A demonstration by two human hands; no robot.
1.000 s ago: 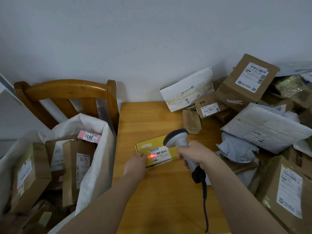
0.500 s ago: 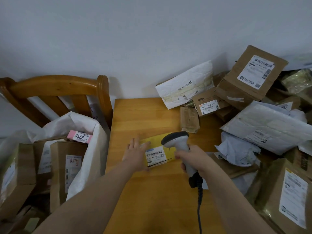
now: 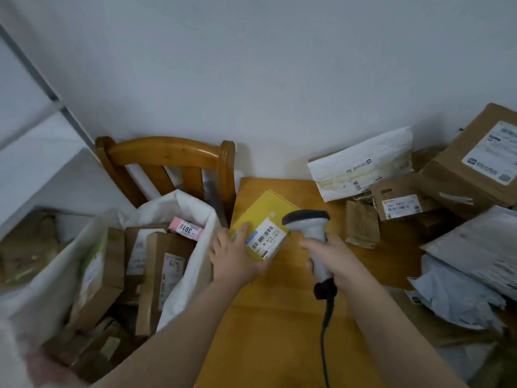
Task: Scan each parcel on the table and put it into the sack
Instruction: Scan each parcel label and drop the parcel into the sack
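Since 0.5 s ago we have swung the yellow box (image 3: 265, 210) round and moved it to the table's (image 3: 279, 337) left edge, close to the sack, while the scanner has kept its place over the table.

Our left fingers (image 3: 242, 230) lie spread on top of the box, beside its white barcode label (image 3: 267, 239), and the thumb closes in at the box's near corner, so the left hand (image 3: 235, 261) grips it. One corner of the box points at the wall; whether its underside touches the table we cannot tell.

Our right fingers (image 3: 310, 244) are wrapped tight round the handle of the scanner (image 3: 309, 228), so the right hand (image 3: 335, 257) holds it upright, just right of the box, head tipped toward the label. Its black cable (image 3: 324, 334) runs down over the table's near edge.

Off the left edge stands the white sack (image 3: 195, 264), mouth open, with brown boxes and 1 pink-labelled parcel (image 3: 186, 228) inside. Behind it is a wooden chair (image 3: 167, 152). Along the table's right edge and far right corner lies a heap of parcels: a white mailer (image 3: 361, 166), a small labelled carton (image 3: 397, 201) and a big brown carton (image 3: 472, 175).
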